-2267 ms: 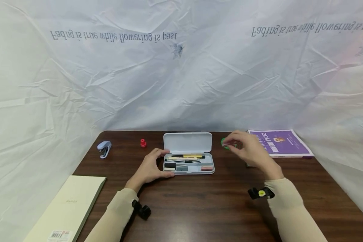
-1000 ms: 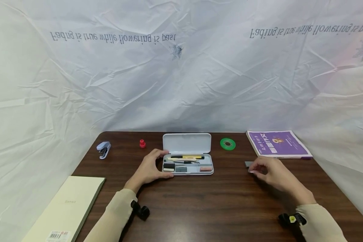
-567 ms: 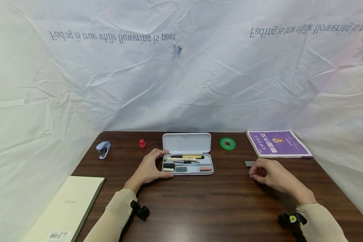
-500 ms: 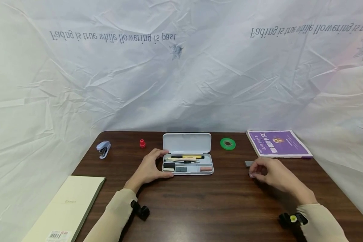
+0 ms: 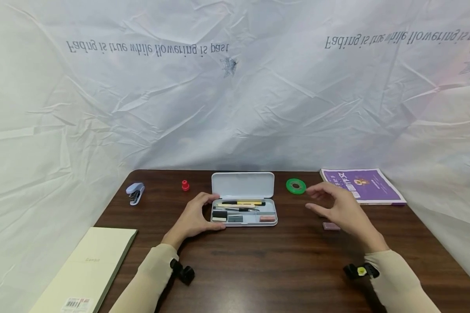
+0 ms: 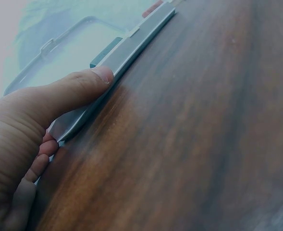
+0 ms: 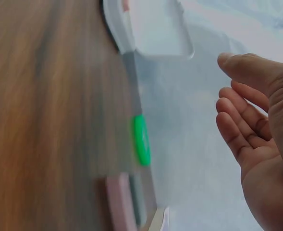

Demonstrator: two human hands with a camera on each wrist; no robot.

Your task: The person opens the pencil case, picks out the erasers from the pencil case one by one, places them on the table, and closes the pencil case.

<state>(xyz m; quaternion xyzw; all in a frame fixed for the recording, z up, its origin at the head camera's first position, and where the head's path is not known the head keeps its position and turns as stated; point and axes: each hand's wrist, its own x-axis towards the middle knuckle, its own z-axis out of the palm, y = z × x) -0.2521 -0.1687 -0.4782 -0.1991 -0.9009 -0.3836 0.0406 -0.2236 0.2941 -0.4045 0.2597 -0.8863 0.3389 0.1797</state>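
Observation:
A white pencil case (image 5: 243,219) lies with its lid raised, holding pens, pencils and small eraser blocks. My left hand (image 5: 193,217) grips its left end, thumb on the front edge and fingers round the back corner; the left wrist view shows the thumb (image 6: 79,91) on the rim. My right hand (image 5: 342,208) is held over the table with thumb and fingers apart and nothing between them. Below it lies a pinkish eraser block (image 5: 331,226). A grey block (image 7: 137,202) beside that shows in the right wrist view, hidden by the hand in the head view.
A green disc (image 5: 289,186) with a central hole lies right of the case, and a purple book (image 5: 380,187) farther right. At left are a red stamp-like piece (image 5: 185,185), a pale blue stapler (image 5: 135,192) and a cream notebook (image 5: 88,261). A white sheet hangs behind.
My right hand moved from near the green disc to the right, set the pinkish eraser down beside the grey block, let go and rose back leftward. The left hand stayed on the case.

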